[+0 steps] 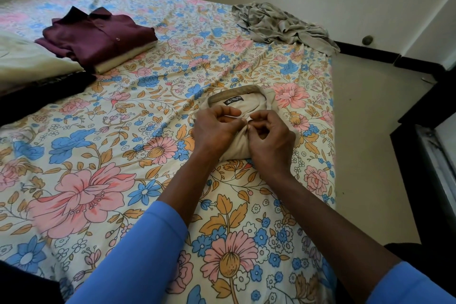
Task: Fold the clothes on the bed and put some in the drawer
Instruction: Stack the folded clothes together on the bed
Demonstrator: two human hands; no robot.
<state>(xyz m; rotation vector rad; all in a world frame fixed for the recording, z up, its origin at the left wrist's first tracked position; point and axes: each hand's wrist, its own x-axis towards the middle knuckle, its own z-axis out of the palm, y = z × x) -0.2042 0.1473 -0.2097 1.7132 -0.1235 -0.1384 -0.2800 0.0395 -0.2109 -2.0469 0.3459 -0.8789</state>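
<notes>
A folded beige collared shirt [246, 103] lies on the floral bedsheet [123, 155], right of the bed's middle, its collar and dark label facing away from me. My left hand [217, 128] and my right hand [271, 138] sit side by side on its front. Both pinch the fabric just below the collar with curled fingers. My hands hide the shirt's lower front. A folded maroon shirt [98, 34] tops a folded cream garment [123, 57] at the far left. A crumpled grey garment [283, 24] lies unfolded at the far right edge of the bed.
A pale cloth [29, 59] and a dark garment [42, 91] lie at the left edge. Bare floor [370, 131] runs along the bed's right side, with dark furniture [431, 143] beyond it. A wall stands behind the bed.
</notes>
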